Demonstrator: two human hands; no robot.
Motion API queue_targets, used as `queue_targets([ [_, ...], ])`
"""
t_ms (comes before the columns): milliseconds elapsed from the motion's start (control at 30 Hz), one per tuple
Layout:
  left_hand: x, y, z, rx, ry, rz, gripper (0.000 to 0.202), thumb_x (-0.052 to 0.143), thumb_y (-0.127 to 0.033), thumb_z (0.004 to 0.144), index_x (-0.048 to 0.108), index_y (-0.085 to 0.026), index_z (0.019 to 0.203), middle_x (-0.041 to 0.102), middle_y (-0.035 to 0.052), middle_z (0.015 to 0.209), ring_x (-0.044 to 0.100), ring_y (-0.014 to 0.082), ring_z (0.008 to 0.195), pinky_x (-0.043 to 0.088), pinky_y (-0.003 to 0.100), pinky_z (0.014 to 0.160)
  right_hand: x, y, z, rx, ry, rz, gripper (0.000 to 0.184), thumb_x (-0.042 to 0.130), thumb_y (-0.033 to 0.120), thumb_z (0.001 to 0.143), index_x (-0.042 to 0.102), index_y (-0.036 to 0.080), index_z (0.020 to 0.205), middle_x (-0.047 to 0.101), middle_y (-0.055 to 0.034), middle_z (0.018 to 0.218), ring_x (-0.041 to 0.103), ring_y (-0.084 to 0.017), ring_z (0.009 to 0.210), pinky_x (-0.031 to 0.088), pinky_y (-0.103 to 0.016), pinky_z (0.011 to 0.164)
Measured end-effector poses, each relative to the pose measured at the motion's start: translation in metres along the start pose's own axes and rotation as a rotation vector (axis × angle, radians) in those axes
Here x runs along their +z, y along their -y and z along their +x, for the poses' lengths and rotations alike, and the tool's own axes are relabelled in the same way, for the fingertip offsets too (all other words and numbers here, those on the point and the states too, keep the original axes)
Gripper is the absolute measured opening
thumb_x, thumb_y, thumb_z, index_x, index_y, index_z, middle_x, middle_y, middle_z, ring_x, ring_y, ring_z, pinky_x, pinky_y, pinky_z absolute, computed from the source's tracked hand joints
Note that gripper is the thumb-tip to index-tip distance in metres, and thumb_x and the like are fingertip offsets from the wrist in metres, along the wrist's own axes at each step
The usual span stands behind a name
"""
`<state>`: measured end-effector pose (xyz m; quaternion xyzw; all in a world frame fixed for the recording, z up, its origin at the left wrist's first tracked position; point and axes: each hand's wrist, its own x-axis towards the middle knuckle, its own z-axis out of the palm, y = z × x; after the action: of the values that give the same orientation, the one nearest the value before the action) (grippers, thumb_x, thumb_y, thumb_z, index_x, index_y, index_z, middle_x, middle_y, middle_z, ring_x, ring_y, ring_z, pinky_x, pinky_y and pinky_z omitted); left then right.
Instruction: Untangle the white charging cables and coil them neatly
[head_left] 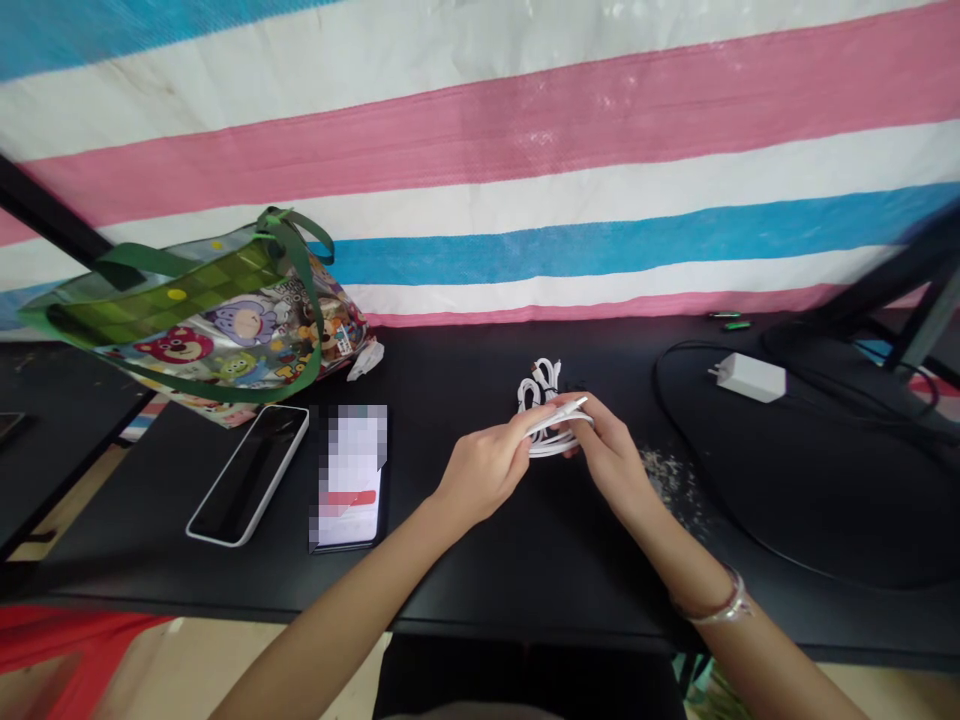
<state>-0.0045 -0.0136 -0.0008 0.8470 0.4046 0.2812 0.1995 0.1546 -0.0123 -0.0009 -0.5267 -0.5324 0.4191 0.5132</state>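
Observation:
A coiled white charging cable (553, 441) is held between both hands above the black table. My left hand (491, 462) is closed on the left side of its loops, thumb on top. My right hand (604, 440) grips the loops from the right, its fingers partly hidden behind them. A white connector end sticks up to the right between the hands. Just beyond them on the table lies another white cable (531, 392), bundled in loops, its near part hidden by my hands.
A phone with a lit screen (351, 480) and a white-cased phone (251, 475) lie to the left. Behind them stands a clear cartoon bag (247, 335) with green straps. At the right are a white charger (751, 378), a black cord (716, 500) and scattered crumbs (679, 490).

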Motion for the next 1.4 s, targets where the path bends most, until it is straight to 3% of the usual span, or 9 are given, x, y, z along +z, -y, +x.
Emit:
queue_targets([
  [267, -0.001, 0.000, 0.001, -0.005, -0.024, 0.073, 0.040, 0.032, -0.017, 0.093, 0.053, -0.021, 0.127, 0.072, 0.0010, 0.082, 0.066, 0.0154, 0.068, 0.050, 0.024, 0.065, -0.006, 0.001, 0.005, -0.025, 0.044, -0.050, 0.015, 0.047, 0.028, 0.067, 0.061, 0.021, 0.066, 0.056, 0.0011, 0.059, 0.052, -0.013, 0.052, 0.044, -0.023, 0.044],
  [467, -0.002, -0.001, 0.001, -0.021, 0.015, -0.024, 0.043, 0.032, -0.017, 0.093, 0.049, -0.023, 0.131, 0.071, -0.0011, 0.081, 0.065, 0.0132, 0.062, 0.049, 0.023, 0.064, -0.005, 0.003, 0.004, -0.040, 0.023, -0.019, 0.011, 0.049, 0.026, 0.063, 0.058, 0.020, 0.060, 0.053, 0.0032, 0.055, 0.048, -0.010, 0.045, 0.041, -0.022, 0.040],
  [700, 0.000, 0.003, 0.000, 0.013, -0.012, -0.066, 0.041, 0.030, -0.020, 0.093, 0.051, -0.020, 0.128, 0.070, -0.0023, 0.073, 0.060, 0.0108, 0.050, 0.049, 0.021, 0.061, -0.007, -0.004, 0.003, -0.006, 0.039, 0.040, 0.018, 0.054, 0.035, 0.074, 0.063, 0.020, 0.077, 0.054, 0.0045, 0.056, 0.050, -0.010, 0.039, 0.045, -0.025, 0.043],
  [900, 0.000, 0.002, 0.000, -0.024, -0.013, -0.040, 0.040, 0.031, -0.020, 0.092, 0.052, -0.021, 0.127, 0.070, -0.0018, 0.073, 0.062, 0.0122, 0.054, 0.048, 0.022, 0.060, -0.007, -0.017, 0.003, -0.005, 0.094, 0.062, 0.023, 0.049, 0.037, 0.080, 0.064, 0.019, 0.084, 0.057, 0.0039, 0.057, 0.052, -0.010, 0.038, 0.044, -0.025, 0.045],
  [1133, -0.002, 0.000, 0.001, -0.070, 0.005, 0.010, 0.041, 0.033, -0.020, 0.092, 0.051, -0.023, 0.129, 0.067, -0.0027, 0.070, 0.063, 0.0136, 0.058, 0.048, 0.023, 0.063, -0.005, -0.006, 0.000, 0.001, 0.078, 0.049, 0.018, 0.048, 0.034, 0.079, 0.059, 0.020, 0.079, 0.061, 0.0035, 0.060, 0.055, -0.011, 0.040, 0.044, -0.025, 0.046],
  [1400, -0.002, 0.000, 0.002, -0.088, -0.007, 0.082, 0.042, 0.037, -0.018, 0.090, 0.053, -0.025, 0.128, 0.071, -0.0011, 0.079, 0.064, 0.0141, 0.063, 0.047, 0.022, 0.061, -0.007, -0.005, -0.004, -0.033, 0.038, -0.155, 0.022, 0.044, 0.035, 0.079, 0.061, 0.021, 0.081, 0.063, 0.0020, 0.058, 0.058, -0.014, 0.044, 0.045, -0.026, 0.050],
])
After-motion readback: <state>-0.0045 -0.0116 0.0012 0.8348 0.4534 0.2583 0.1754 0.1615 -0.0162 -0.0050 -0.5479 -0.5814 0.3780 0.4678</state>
